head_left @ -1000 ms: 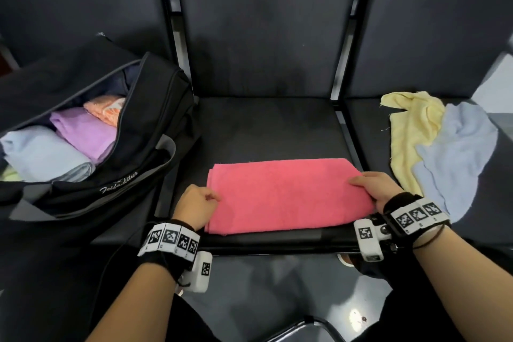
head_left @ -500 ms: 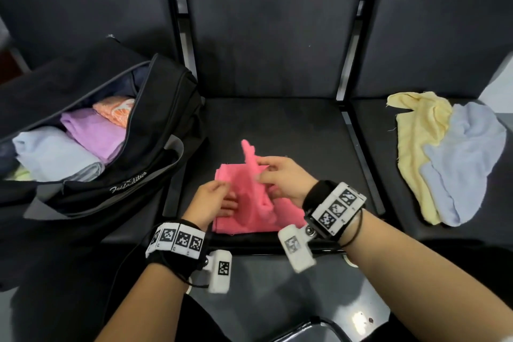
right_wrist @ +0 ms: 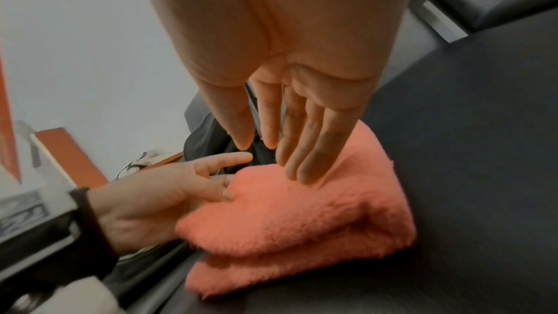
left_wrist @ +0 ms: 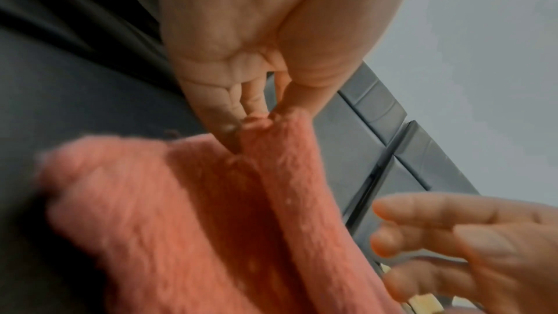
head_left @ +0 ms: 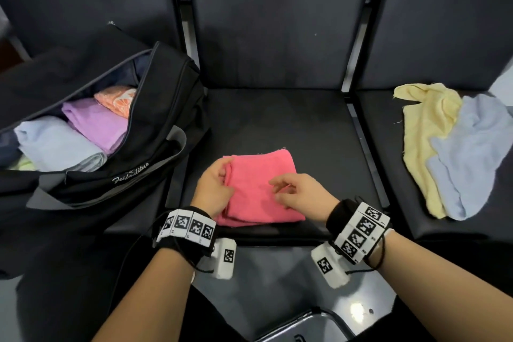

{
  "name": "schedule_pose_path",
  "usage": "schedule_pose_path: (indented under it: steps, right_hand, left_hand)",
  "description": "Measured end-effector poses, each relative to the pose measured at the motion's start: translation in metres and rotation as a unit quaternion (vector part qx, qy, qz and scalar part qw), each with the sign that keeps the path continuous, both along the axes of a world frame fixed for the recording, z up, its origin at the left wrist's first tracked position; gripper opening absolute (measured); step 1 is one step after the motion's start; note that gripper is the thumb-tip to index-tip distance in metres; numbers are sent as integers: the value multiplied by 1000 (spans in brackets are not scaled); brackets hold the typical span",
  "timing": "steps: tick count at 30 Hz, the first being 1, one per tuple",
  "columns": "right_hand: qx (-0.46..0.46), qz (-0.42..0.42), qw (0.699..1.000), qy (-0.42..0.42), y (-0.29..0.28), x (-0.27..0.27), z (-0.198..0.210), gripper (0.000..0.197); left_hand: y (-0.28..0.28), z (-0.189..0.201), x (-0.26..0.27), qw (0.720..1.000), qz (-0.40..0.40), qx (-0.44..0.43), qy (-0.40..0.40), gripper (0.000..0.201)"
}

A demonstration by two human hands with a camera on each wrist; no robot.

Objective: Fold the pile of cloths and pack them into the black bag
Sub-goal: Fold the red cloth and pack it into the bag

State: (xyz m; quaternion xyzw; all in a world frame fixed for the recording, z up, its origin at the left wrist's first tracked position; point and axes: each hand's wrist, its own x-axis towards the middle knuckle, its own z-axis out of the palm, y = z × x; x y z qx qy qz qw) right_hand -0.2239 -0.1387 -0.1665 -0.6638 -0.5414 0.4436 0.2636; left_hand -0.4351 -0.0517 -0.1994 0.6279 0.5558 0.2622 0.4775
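Beside right hand, left hand pinches (seemingly) pink cloth.

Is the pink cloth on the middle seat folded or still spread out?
Folded. The pink cloth lies as a compact, layered rectangle; stacked edges show at its near side in the right wrist view. The left hand pinches its left edge.

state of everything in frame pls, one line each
pink cloth: folded small, lying on the middle seat
left hand: pinches the pink cloth's left edge
right hand: fingers straight over the cloth, holding nothing
black bag: unzipped, open, holds folded cloths
purple cloth: folded, in the bag
yellow cloth: unfolded, crumpled on the right seat
light blue cloth: unfolded, lying partly over the yellow one
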Motion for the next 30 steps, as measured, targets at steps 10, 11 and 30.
schedule_pose_path:
  steps: [10, 11, 30]
  right_hand:
    - [109, 207, 941, -246, -15, -10, -17, 40]
    - [116, 230, 923, -288, -16, -10, -19, 41]
    - [139, 96, 960, -225, -9, 0, -17, 41]
  left_hand:
    - [-2, -2, -15, 978, 31, 80, 188, 44]
    - [-3, 1, -14, 976, 22, 102, 191, 42]
    - [-32, 2, 19, 907, -178, 147, 353, 25]
